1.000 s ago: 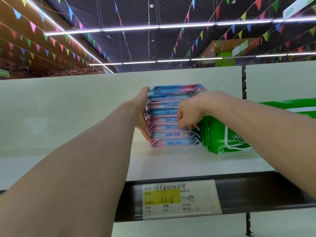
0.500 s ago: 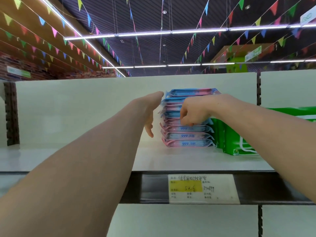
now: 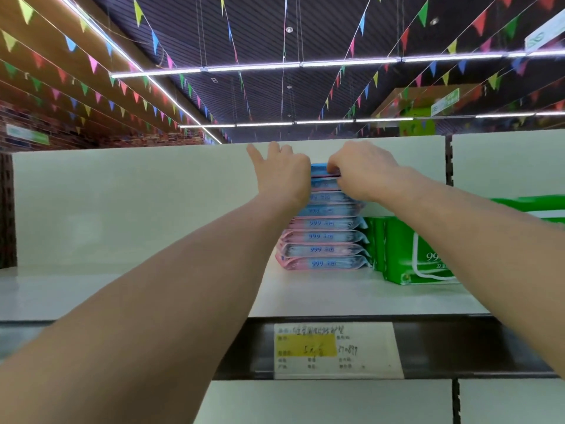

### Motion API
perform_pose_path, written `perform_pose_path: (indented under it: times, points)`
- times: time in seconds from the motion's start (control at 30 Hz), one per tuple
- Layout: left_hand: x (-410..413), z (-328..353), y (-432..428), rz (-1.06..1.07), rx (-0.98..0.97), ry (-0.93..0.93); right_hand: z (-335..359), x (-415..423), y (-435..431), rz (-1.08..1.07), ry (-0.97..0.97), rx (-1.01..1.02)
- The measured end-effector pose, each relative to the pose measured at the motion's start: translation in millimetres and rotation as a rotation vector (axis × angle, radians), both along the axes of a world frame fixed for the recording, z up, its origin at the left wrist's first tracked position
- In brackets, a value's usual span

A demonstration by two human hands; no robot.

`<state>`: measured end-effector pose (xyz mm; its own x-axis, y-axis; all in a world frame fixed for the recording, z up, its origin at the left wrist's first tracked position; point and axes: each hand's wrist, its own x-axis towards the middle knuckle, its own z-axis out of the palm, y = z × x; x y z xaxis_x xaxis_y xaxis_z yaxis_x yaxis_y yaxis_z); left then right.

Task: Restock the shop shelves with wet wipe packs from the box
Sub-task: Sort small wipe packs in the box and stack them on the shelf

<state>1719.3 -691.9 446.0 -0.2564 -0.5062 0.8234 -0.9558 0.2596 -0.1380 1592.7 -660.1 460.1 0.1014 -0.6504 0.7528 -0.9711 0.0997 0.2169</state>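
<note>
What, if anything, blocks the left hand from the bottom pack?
Probably nothing: the left hand rests by the top of the stack, and the bottom pack has bare shelf at its left end. The green pack crowds only the right side.

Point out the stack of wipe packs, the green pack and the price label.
stack of wipe packs (image 3: 324,237), head view, front of a middle pack
green pack (image 3: 397,252), head view, front face
price label (image 3: 337,350), head view, centre

Both grips have climbed the stack (image 3: 324,237) from its middle to its top: the left grip (image 3: 282,175), lately just clear of the left side, now spreads against its upper left edge, and the right grip (image 3: 363,172) curls its fingers over the top pack (image 3: 319,169).
</note>
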Motion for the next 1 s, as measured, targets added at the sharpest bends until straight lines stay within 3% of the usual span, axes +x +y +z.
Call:
perform_pose_path:
  times: [0.33, 0.57, 1.0]
  points:
    - [13.7, 3.7, -15.8, 0.094, -0.149, -0.067, 0.4, 1.2, -8.5, 0.115, 0.039, -0.028]
    - [20.9, 3.0, -11.3, 0.099, -0.118, -0.030, -1.3, 9.4, -10.2, 0.118, 0.053, -0.041]
    - [28.0, -5.3, 3.3, 0.072, -0.079, -0.090, -9.7, 26.6, -2.0, 0.036, 0.028, 0.139]
